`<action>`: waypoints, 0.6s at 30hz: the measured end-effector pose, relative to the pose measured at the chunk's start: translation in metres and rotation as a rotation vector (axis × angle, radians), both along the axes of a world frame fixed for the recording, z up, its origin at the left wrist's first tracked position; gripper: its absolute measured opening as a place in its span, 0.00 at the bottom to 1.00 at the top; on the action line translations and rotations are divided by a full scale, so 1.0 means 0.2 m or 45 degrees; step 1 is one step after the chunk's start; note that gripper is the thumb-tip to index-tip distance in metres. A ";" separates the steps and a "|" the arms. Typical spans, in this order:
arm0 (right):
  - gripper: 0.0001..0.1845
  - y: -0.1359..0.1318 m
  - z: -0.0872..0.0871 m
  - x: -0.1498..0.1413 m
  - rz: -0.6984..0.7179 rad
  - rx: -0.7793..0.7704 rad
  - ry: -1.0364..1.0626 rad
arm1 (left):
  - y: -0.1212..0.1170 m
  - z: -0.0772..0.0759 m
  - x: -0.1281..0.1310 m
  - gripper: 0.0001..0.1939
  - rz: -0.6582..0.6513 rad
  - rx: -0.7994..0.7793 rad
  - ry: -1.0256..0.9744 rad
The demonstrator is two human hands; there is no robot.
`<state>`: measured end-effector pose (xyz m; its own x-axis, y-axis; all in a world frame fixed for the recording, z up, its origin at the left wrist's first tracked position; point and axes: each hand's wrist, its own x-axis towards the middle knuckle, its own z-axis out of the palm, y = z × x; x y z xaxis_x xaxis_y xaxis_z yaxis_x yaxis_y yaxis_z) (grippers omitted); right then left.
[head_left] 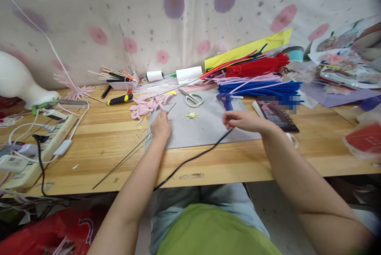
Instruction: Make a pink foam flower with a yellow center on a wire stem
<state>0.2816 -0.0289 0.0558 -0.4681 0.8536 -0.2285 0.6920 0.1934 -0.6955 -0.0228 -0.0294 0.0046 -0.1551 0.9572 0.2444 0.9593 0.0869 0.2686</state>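
Note:
My left hand is closed around a long thin dark wire, which slants from the table's front edge up past my fingers. Under that hand lies the left part of a grey cutting mat. My right hand has its fingers curled at the handle of a blue glue gun, whose black cord runs down to the front edge. Between my hands a small pale yellow flower-like piece with thin spokes rests on the mat. Scissors with pale handles lie just behind it.
Pink fabric pieces and a yellow-black utility knife lie left of the mat. Behind are bundles of blue pipe cleaners and red ones. A tablet lies right; a power strip stands left.

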 end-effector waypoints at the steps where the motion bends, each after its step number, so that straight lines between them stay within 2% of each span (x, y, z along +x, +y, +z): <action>1: 0.09 0.02 -0.01 -0.07 0.041 0.014 0.053 | 0.00 0.00 0.00 0.19 0.012 -0.002 -0.011; 4: 0.08 0.09 -0.06 -0.27 0.042 0.189 0.162 | 0.00 0.00 -0.01 0.18 0.020 0.003 -0.012; 6: 0.09 0.14 -0.09 -0.37 -0.046 0.289 0.241 | -0.01 0.00 0.00 0.18 0.009 0.006 0.005; 10: 0.10 0.19 -0.16 -0.48 -0.184 0.489 0.414 | -0.01 0.00 0.00 0.19 0.005 -0.002 0.040; 14: 0.08 0.19 -0.21 -0.48 -0.317 0.355 0.524 | -0.01 -0.01 0.00 0.20 0.020 0.000 0.066; 18: 0.07 0.15 -0.17 -0.37 -0.163 0.229 0.443 | 0.00 -0.01 0.00 0.19 0.015 0.014 0.081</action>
